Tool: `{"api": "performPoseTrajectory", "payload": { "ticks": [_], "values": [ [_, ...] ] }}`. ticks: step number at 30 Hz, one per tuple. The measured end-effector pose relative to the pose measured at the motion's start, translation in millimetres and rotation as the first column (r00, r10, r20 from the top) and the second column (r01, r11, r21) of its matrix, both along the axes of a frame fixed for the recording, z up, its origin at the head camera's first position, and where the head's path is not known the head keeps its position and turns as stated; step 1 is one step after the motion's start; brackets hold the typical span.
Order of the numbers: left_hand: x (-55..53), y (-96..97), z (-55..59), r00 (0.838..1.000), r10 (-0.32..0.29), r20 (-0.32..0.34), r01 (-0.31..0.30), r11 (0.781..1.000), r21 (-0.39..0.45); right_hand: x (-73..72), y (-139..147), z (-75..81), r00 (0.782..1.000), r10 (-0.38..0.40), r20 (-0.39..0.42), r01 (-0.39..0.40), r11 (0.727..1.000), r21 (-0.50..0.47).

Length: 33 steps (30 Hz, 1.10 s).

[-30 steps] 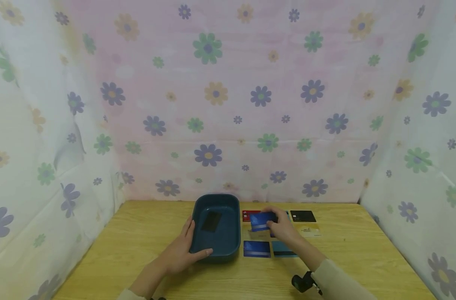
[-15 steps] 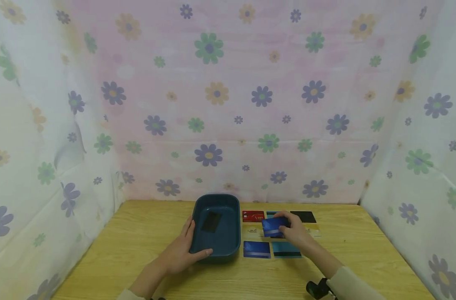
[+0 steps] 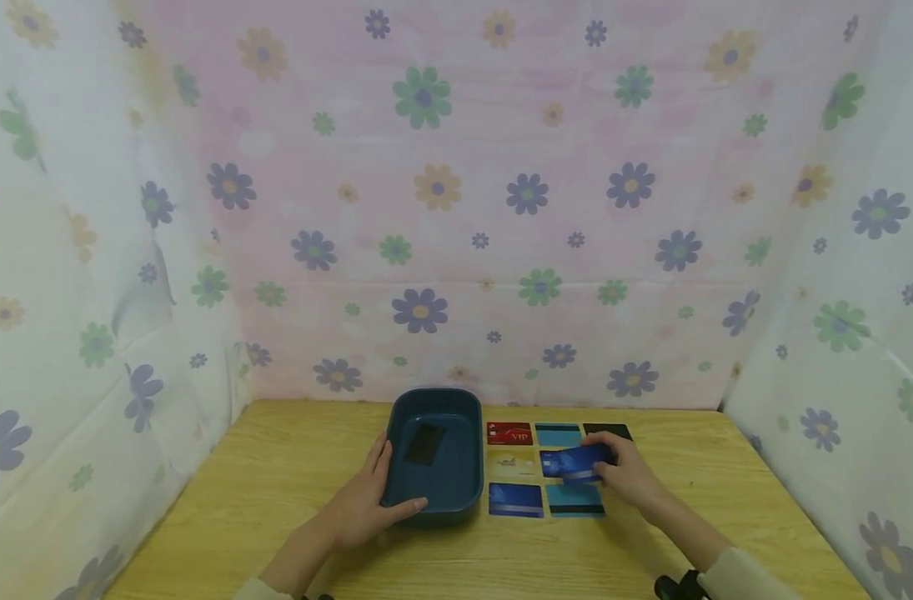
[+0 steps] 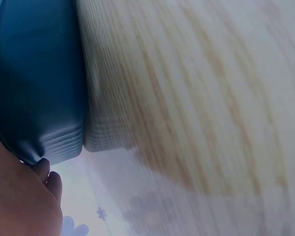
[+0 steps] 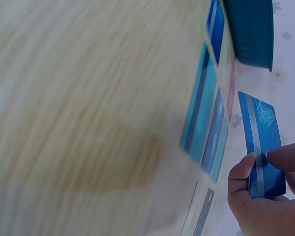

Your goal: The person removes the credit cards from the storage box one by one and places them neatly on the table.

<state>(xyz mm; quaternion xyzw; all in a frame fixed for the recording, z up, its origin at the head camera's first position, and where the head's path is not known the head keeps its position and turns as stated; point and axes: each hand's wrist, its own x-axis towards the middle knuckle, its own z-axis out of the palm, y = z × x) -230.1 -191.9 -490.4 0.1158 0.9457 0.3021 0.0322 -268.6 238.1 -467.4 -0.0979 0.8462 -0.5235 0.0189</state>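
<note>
Between its thumb and fingers, my right hand point(image 3: 630, 472) pinches a blue card point(image 3: 584, 462) above the rows of cards. The right wrist view shows this blue card point(image 5: 263, 142) tilted, with a pale stripe along it. Below it, another blue card point(image 3: 549, 463) is partly covered. My left hand point(image 3: 360, 505) holds the dark blue-green basin point(image 3: 480, 454) at its near left corner, thumb over the front rim and fingers along the outer left wall. A dark card point(image 3: 425, 444) lies inside the basin.
Right of the basin lie a red VIP card point(image 3: 509, 433), teal cards point(image 3: 574, 501) with dark stripes, a gold card point(image 3: 512, 463), a blue card point(image 3: 516, 501) and a partly hidden black card point(image 3: 621, 432). A flowered cloth point(image 3: 456, 208) rises behind the wooden table point(image 3: 696, 500).
My right hand has carried the blue card rightward, from over the gold card to over the middle column, uncovering the red and gold cards. My left hand and the basin have stayed put.
</note>
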Motion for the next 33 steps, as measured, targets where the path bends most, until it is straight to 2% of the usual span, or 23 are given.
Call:
{"api": "performPoseTrajectory", "payload": {
  "ticks": [12, 22, 25, 33],
  "values": [
    [-2.4, -1.4, -2.0, 1.0, 0.003, 0.013, -0.003, 1.0, 0.01, 7.5, 45.0, -4.0, 0.997, -0.048, 0.06, 0.042, 0.993, 0.108],
    [-1.0, -1.1, -2.3, 1.0, 0.006, 0.005, -0.006, 1.0, 0.005, 9.0, 68.1, -11.3, 0.994, -0.055, 0.096, 0.041, 0.989, 0.143],
    [-0.3, -0.7, -1.9, 1.0, 0.008, 0.011, -0.008, 1.0, 0.013, 8.7, 72.0, -13.7, 0.997, -0.035, 0.065, 0.022, 0.982, 0.185],
    [-0.2, -0.9, -1.5, 1.0, 0.004, 0.013, -0.004, 1.0, 0.015, 5.0, 74.5, -21.7, 0.998, 0.033, -0.052, -0.011, 0.927, 0.375]
  ]
}}
